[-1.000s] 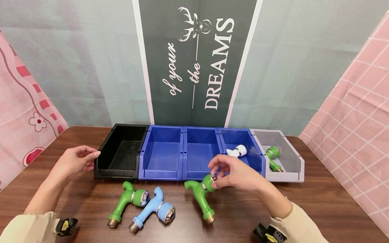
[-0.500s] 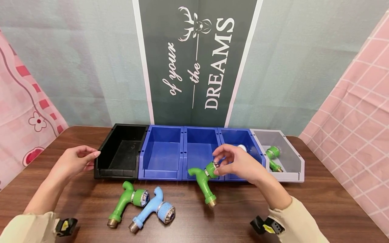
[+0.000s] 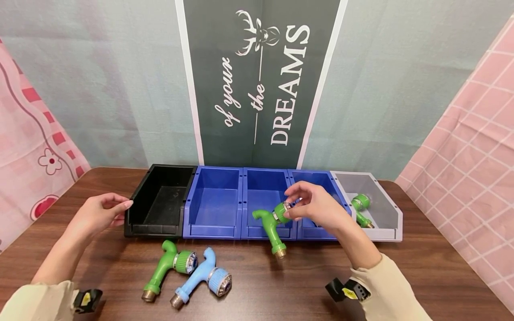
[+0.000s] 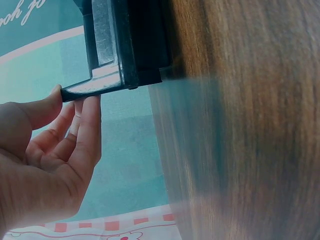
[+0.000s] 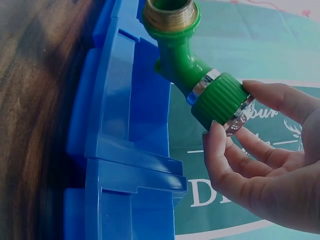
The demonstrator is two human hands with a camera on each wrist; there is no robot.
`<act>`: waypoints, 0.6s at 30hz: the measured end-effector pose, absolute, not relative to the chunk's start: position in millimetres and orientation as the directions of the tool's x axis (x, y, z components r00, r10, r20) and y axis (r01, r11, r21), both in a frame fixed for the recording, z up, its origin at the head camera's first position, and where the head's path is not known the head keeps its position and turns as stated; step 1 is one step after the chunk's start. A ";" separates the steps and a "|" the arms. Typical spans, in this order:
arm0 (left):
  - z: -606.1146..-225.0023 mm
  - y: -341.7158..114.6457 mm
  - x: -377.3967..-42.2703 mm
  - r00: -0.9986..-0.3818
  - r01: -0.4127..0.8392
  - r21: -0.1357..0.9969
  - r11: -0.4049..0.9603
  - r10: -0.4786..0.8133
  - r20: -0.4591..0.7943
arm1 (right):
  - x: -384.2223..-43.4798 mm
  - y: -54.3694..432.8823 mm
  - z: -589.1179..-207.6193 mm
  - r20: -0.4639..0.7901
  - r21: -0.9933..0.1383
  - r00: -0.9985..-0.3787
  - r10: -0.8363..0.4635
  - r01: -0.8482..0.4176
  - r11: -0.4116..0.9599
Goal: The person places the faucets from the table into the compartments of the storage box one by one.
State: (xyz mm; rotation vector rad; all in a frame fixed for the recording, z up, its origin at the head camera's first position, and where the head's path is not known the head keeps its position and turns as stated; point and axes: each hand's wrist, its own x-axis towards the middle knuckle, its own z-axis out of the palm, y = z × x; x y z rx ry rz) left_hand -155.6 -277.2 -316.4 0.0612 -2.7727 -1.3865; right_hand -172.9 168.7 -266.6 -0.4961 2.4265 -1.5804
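My right hand [image 3: 317,206] pinches the ribbed knob of a green tap [image 3: 270,225] by its end, thumb on one side and fingers on the other. This tap hangs tilted at the front of the middle blue bin [image 3: 265,232], its brass threaded end pointing down and toward me. The right wrist view shows the brass thread [image 5: 172,19] up close, above the blue bins. At the left, my left hand [image 3: 96,214] pinches the side rim of the black bin [image 3: 154,229]. On the table in front lie another green tap [image 3: 162,265] and a light blue tap [image 3: 198,274].
Five-part row aside, several bins stand side by side: black, blue ones and a grey bin [image 3: 395,234] at the right end. A green tap [image 3: 360,203] lies in the grey bin. The brown table [image 3: 313,290] runs up to a printed curtain [image 3: 369,89].
My right hand has raised the green tap off the table and carried it slightly right and away from me, toward the bins. The left hand stays at the black bin.
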 end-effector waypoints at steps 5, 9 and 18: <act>-317.5 -278.0 -155.9 -0.998 -0.015 0.804 0.594 -0.052 0.020 | -177.6 168.7 -266.9 0.014 -0.912 -0.935 -0.354 -0.157 0.378; -317.7 -278.0 -155.9 -0.998 -0.011 0.803 0.597 -0.054 0.026 | -180.0 167.7 -265.8 0.008 -0.911 -0.946 -0.324 -0.140 0.388; -317.5 -277.2 -155.2 -0.998 -0.010 0.810 0.586 -0.054 0.027 | -188.0 163.5 -267.2 0.016 -0.933 -0.963 -0.270 -0.112 0.342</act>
